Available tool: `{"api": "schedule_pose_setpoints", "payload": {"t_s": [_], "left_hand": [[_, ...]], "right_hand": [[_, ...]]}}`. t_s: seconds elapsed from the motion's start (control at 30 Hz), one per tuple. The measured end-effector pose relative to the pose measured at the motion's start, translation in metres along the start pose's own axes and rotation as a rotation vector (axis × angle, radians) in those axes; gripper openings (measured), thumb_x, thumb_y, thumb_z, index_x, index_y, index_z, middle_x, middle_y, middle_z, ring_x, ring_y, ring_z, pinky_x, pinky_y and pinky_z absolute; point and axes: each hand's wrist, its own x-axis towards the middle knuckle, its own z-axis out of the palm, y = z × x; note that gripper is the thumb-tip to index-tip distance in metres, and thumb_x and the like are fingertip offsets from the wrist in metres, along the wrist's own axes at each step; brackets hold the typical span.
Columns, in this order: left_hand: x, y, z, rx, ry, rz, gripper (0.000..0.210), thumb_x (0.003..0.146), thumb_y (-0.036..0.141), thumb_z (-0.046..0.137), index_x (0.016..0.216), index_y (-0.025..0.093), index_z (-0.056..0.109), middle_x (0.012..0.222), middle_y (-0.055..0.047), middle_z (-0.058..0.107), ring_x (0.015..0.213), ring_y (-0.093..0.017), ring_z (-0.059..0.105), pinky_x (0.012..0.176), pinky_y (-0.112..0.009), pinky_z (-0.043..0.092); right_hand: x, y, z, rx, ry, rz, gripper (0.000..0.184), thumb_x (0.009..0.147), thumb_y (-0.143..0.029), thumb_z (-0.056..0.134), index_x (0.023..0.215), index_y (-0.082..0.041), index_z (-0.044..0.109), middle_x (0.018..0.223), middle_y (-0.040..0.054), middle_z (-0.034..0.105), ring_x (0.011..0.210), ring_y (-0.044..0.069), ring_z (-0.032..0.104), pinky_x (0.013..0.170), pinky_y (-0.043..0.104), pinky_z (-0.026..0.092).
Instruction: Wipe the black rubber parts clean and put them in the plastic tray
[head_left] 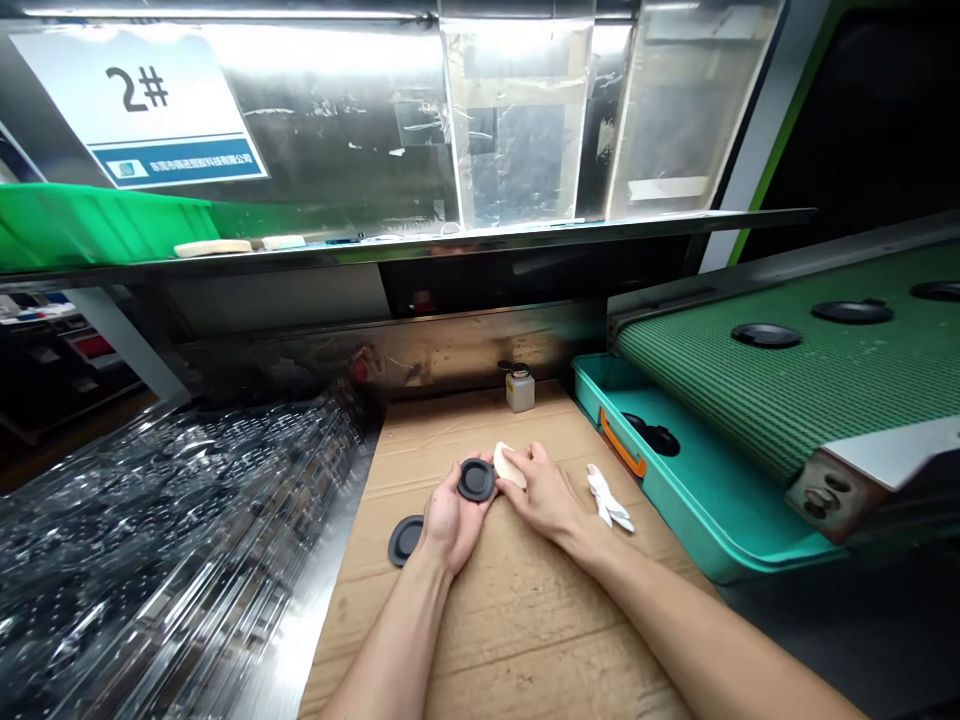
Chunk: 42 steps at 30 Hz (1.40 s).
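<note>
My left hand (452, 517) is closed around the edge of a round black lid (476, 480), its dished face turned up. Pinched between the thumb and fingers of my right hand (540, 490) is a cream-white round pad (508, 465), right beside the lid's edge. Whether pad and lid touch, I cannot tell. Another black lid (406, 540) lies on the cardboard sheet (547, 620), just left of my left wrist. To the right of my right hand rests a crumpled white cloth or glove (609, 502).
A small translucent bottle (520, 388) with a black top stands at the cardboard's back. On the right, a teal bin (697, 520) holding black parts sits under a green conveyor belt (720, 390) carrying several black lids. Stacked clear plastic trays (187, 520) fill the left. A metal shelf (420, 245) crosses above.
</note>
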Motion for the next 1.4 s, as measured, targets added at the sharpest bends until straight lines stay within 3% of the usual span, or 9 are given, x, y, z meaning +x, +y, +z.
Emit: {"api": "schedule_pose_setpoints", "payload": {"t_s": [0.13,0.4,0.5,0.63,0.73,0.93,1.07,1.4], "left_hand": [[0.000,0.002,0.000,0.035,0.018,-0.009,0.028,0.090,0.025,0.045,0.114,0.014,0.054,0.130,-0.018,0.054,0.106,-0.028,0.062,0.083,-0.044,0.053],[-0.012,0.006,0.008,0.082,-0.086,-0.005,0.041,0.087,0.028,0.045,0.125,0.013,0.049,0.126,-0.020,0.056,0.102,-0.029,0.063,0.079,-0.043,0.053],[-0.018,-0.003,0.012,0.375,-0.112,0.163,0.049,0.083,0.029,0.056,0.128,0.016,0.046,0.125,-0.017,0.057,0.106,-0.026,0.061,0.087,-0.041,0.050],[-0.026,-0.017,0.016,0.971,-0.179,0.540,0.071,0.073,0.025,0.070,0.137,0.022,0.038,0.130,-0.010,0.055,0.121,-0.022,0.051,0.107,-0.040,0.036],[-0.033,-0.022,0.020,1.219,-0.231,0.692,0.082,0.072,0.023,0.071,0.142,0.027,0.029,0.133,-0.007,0.053,0.125,-0.021,0.047,0.110,-0.041,0.032],[-0.039,-0.023,0.026,1.305,-0.241,0.787,0.096,0.068,0.026,0.076,0.145,0.030,0.017,0.130,-0.005,0.056,0.123,-0.020,0.049,0.108,-0.040,0.036],[-0.040,-0.023,0.025,1.333,-0.250,0.792,0.103,0.065,0.032,0.079,0.145,0.029,0.016,0.126,-0.006,0.058,0.122,-0.022,0.051,0.108,-0.041,0.036],[-0.038,-0.027,0.022,1.221,-0.283,0.844,0.107,0.065,0.028,0.080,0.146,0.031,0.010,0.140,-0.011,0.042,0.116,-0.021,0.053,0.102,-0.039,0.043]], "right_hand": [[0.006,0.019,-0.002,-0.089,0.081,0.130,0.047,0.087,-0.046,0.052,0.132,-0.032,0.048,0.106,0.0060,0.047,0.087,0.019,0.057,0.073,0.028,0.039],[0.003,0.017,0.001,-0.188,0.001,0.147,0.045,0.087,-0.053,0.047,0.127,-0.035,0.051,0.105,0.0056,0.052,0.087,0.021,0.059,0.067,0.029,0.035],[0.003,0.016,-0.001,-0.196,-0.015,0.164,0.045,0.087,-0.055,0.045,0.127,-0.035,0.051,0.105,0.0049,0.052,0.087,0.021,0.058,0.068,0.029,0.034],[0.004,0.016,-0.006,-0.208,-0.072,0.173,0.041,0.087,-0.050,0.047,0.126,-0.038,0.051,0.106,0.0031,0.052,0.085,0.020,0.058,0.067,0.028,0.033],[0.004,0.017,-0.010,-0.229,-0.114,0.171,0.042,0.085,-0.041,0.051,0.127,-0.041,0.048,0.104,0.0017,0.052,0.081,0.018,0.058,0.064,0.028,0.031],[0.003,0.021,-0.011,-0.250,-0.140,0.150,0.050,0.080,-0.038,0.058,0.128,-0.040,0.046,0.104,0.0026,0.052,0.080,0.019,0.057,0.063,0.027,0.029],[0.004,0.022,-0.011,-0.250,-0.138,0.135,0.049,0.084,-0.034,0.054,0.131,-0.039,0.044,0.106,0.0028,0.053,0.080,0.017,0.057,0.062,0.026,0.029],[0.005,0.027,-0.004,-0.194,-0.118,0.135,0.045,0.083,-0.044,0.057,0.127,-0.036,0.049,0.106,0.0035,0.054,0.079,0.017,0.055,0.065,0.025,0.032]]}}
